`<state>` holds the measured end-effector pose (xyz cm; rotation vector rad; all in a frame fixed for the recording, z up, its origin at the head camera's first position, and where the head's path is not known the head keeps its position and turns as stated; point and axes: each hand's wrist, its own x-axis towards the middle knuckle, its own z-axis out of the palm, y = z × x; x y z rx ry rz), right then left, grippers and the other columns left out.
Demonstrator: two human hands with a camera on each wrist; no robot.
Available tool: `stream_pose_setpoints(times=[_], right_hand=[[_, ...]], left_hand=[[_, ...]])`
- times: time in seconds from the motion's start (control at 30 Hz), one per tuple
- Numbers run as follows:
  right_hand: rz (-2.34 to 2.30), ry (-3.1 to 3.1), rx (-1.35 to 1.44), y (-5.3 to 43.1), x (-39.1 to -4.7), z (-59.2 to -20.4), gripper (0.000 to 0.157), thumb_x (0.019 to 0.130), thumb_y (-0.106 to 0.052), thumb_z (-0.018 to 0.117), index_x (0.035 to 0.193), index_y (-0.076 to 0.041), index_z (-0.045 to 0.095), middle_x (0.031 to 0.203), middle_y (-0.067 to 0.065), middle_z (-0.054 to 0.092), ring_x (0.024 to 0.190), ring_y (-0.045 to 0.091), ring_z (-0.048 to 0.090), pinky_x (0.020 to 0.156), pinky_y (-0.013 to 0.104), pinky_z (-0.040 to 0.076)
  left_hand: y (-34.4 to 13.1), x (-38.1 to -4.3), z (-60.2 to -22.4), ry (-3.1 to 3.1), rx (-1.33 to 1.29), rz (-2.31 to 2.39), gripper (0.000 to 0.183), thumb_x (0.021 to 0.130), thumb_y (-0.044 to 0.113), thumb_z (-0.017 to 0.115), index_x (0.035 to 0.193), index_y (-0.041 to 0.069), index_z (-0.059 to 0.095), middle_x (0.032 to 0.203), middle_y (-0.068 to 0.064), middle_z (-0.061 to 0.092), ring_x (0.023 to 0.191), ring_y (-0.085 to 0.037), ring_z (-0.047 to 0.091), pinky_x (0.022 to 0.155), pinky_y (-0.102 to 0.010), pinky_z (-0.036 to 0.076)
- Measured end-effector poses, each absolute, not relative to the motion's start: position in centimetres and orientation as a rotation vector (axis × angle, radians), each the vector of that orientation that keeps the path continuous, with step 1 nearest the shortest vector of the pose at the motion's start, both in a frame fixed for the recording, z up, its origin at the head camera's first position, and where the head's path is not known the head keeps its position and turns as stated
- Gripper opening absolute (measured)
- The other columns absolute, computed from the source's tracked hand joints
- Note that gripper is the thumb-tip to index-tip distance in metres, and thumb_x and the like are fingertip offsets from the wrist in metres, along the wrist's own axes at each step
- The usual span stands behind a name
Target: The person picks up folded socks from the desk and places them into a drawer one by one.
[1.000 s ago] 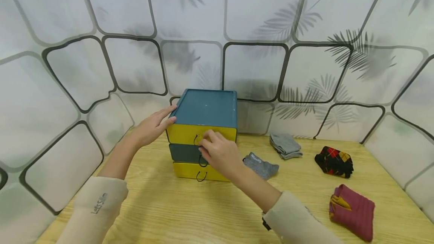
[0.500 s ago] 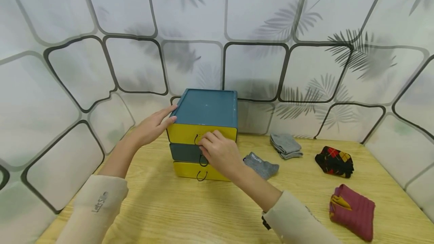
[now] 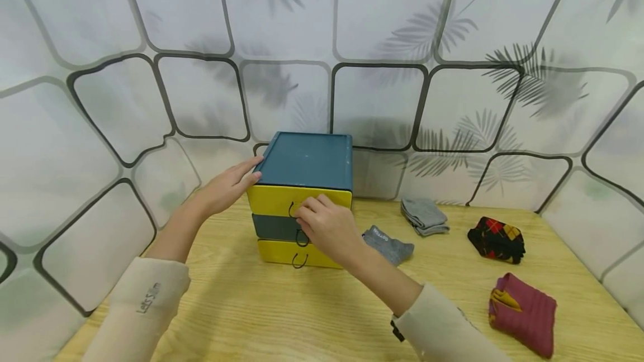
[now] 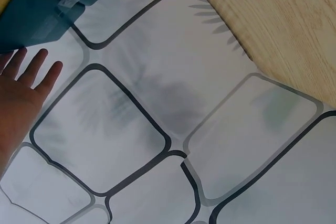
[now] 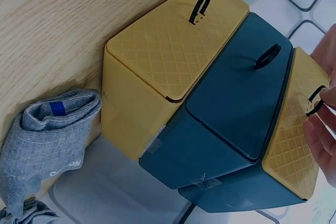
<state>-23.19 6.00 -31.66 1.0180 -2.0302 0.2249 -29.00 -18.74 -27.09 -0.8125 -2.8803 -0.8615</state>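
A small chest of drawers [image 3: 307, 158] with a teal top stands by the wall. Its top drawer [image 3: 266, 200] is yellow, the middle drawer [image 3: 271, 227] teal, the bottom drawer [image 3: 274, 250] yellow. My right hand [image 3: 327, 225] pinches the black loop handle [image 5: 314, 100] of the top drawer, whose front stands slightly out from the casing. With fingers straight, my left hand [image 3: 226, 186] touches the upper left edge of the chest. In the left wrist view, that hand [image 4: 21, 87] lies against the teal casing [image 4: 37, 22].
To the right of the chest lie folded socks: a dark grey one [image 3: 389, 247], a light grey pair [image 3: 424, 217], a black argyle pair [image 3: 497, 240] and a maroon one [image 3: 525, 314] with a mustard part. A patterned wall covering [image 3: 287, 94] rises behind the wooden table [image 3: 261, 317].
The top drawer's front has come out slightly toward me, with a thin dark gap now showing under the teal top. My left hand has stayed in place.
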Motion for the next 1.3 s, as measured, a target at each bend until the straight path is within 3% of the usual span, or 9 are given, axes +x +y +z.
stream_pose_setpoints(times=[0.37, 0.6, 1.3], right_hand=[[0.239, -2.023, 1.061, 6.2, -22.8, -31.6, 0.004, 0.082, -0.015, 0.071, 0.085, -0.012, 0.07, 0.085, -0.001, 0.062, 0.076, 0.014, 0.056, 0.059, 0.02, 0.048], [0.234, -2.015, 1.06, 6.2, -22.8, -31.7, 0.006, 0.08, -0.015, 0.073, 0.085, -0.012, 0.07, 0.084, -0.001, 0.062, 0.075, 0.014, 0.056, 0.059, 0.019, 0.048], [0.131, -1.947, 1.045, 6.1, -22.3, -32.2, 0.007, 0.08, -0.014, 0.073, 0.086, -0.011, 0.07, 0.087, 0.0, 0.063, 0.074, 0.013, 0.057, 0.062, 0.019, 0.049]], left_hand=[[-18.9, -29.4, -27.0, -2.872, -0.86, -0.944, 0.062, 0.099, 0.045, 0.031, 0.149, 0.01, 0.015, 0.15, -0.015, 0.015, 0.135, -0.034, 0.013, 0.104, -0.055, 0.013], [-19.2, -29.9, -27.1, -2.833, -0.93, -0.963, 0.058, 0.101, 0.039, 0.029, 0.148, 0.008, 0.016, 0.149, -0.017, 0.017, 0.133, -0.036, 0.019, 0.104, -0.055, 0.016], [-19.4, -30.1, -27.1, -2.861, -0.917, -0.948, 0.059, 0.1, 0.042, 0.03, 0.149, 0.012, 0.016, 0.15, -0.013, 0.015, 0.134, -0.034, 0.016, 0.104, -0.055, 0.015]])
